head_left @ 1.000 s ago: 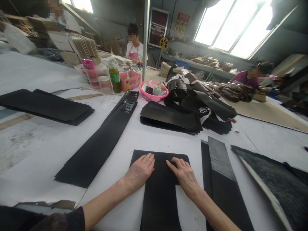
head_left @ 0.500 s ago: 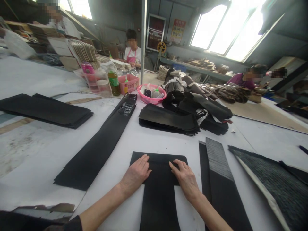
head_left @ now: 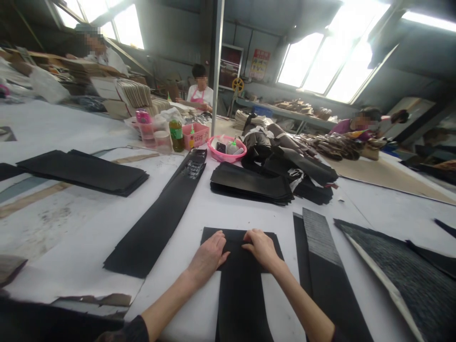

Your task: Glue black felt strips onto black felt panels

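My left hand [head_left: 210, 252] lies on a black sheet [head_left: 207, 233] that spreads crosswise on the table. Its fingers rest near the sheet's upper edge, with the thumb held apart. Across from it, my right hand [head_left: 262, 248] touches the top of the same layers with curved fingers, its thumb a little apart from them. Between the hands, a long black strip [head_left: 242, 299] overlaps the crosswise sheet and runs down toward me, making a T shape. The strip's top end lies by my fingertips. How many layers lie beneath is hidden.
Black stacks lie ahead [head_left: 251, 183], at left [head_left: 83, 171] and diagonally at left [head_left: 156, 223]. Right of my hands are striped-ended strips [head_left: 327, 270] and a dark textured sheet [head_left: 402, 266]. A pink basin [head_left: 227, 156] and bottle [head_left: 175, 135] stand farther back. Several people work beyond.
My right hand has moved left along the upper edge, closer to my left hand. The left hand stays on the sheet. The whole view has shifted slightly.
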`<state>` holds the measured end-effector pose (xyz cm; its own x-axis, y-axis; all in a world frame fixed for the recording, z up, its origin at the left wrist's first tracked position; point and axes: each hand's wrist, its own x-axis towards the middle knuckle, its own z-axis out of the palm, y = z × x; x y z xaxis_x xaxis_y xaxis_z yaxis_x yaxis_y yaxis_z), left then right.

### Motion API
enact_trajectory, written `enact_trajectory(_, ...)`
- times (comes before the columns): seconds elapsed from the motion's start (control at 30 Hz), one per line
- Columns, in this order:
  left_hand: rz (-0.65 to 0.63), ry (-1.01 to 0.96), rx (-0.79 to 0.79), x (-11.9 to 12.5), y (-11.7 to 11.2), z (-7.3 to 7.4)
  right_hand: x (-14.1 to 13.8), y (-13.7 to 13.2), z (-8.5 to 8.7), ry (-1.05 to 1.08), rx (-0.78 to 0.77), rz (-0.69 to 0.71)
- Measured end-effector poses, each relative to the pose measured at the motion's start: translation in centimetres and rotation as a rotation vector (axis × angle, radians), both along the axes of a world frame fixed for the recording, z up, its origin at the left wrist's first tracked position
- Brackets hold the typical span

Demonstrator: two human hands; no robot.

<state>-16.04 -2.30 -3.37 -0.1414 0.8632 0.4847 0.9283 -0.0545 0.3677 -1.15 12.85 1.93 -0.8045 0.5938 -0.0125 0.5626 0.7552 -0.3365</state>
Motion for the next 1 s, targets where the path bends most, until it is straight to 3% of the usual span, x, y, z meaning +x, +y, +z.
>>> enact_trajectory(0.23, -0.019, -0.249, 0.014, -0.4, -0.3, 1.5, -0.2, 1.1, 0.6, -0.046, -0.226, 0.0)
enact_trajectory(0.47, -0.023, -0.591, -0.014, 0.5, 0.7, 4.2, 0.8, -2.0, 4.4, 0.092, -0.207, 0.026)
enact_trajectory(0.63, -0.056, -0.696, -0.008, 1.4, 0.1, 6.5, 1.5, -2.8, 6.4, 0.12, -0.232, 0.043)
enact_trajectory(0.73, -0.048, -0.902, -0.005, 1.7, -0.2, 7.0, 2.0, -3.0, 7.7, 0.103, -0.254, 0.081)
enact_trajectory(0.8, -0.11, -1.193, -0.057, 1.8, -0.4, 7.2, 2.5, -3.1, 9.0, 0.096, -0.249, 0.09)
enact_trajectory(0.87, -0.268, -1.45, -0.175, 1.8, -0.7, 7.5, 3.1, -3.2, 11.0, 0.09, -0.264, 0.1)
enact_trajectory(0.93, -0.459, -1.553, -0.328, 1.8, -1.3, 7.7, 3.7, -3.3, 13.5, 0.099, -0.311, 0.123)
enact_trajectory(1.0, -0.588, -1.538, -0.465, 1.8, -2.0, 7.9, 4.4, -3.3, 16.2, 0.143, -0.379, 0.141)
